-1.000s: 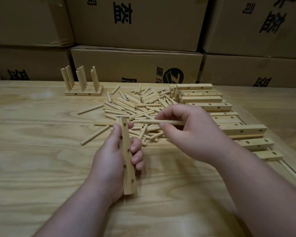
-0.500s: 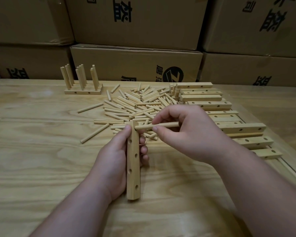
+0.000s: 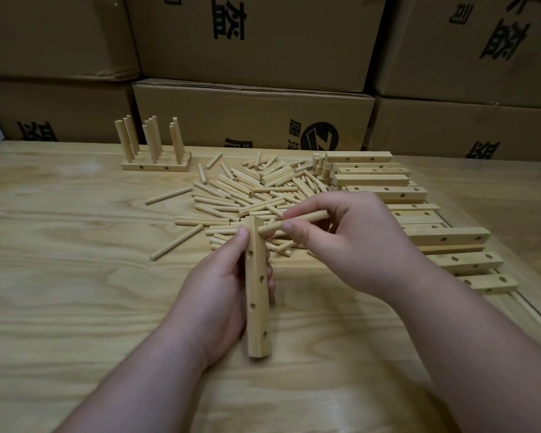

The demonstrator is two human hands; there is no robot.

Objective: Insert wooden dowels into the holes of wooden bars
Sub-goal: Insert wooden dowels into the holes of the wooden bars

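My left hand [image 3: 219,295] grips a pale wooden bar [image 3: 256,292] with several holes, held lengthwise away from me above the table. My right hand [image 3: 347,242] pinches a wooden dowel [image 3: 294,221] lying sideways, its left tip touching the bar's right face near the far end. A heap of loose dowels [image 3: 250,189] lies just beyond both hands. Empty bars [image 3: 450,239] are stacked in rows to the right. At the back left stand finished bars [image 3: 156,164] with several upright dowels.
The work surface is a light plywood table [image 3: 75,276]. Stacked cardboard boxes [image 3: 253,120] form a wall along the far edge. A few stray dowels [image 3: 175,242] lie left of the heap. A groove runs along the table near the right side.
The left hand turned the bar more upright and straight. The right hand brought the dowel leftward and down until its tip met the bar's far end.
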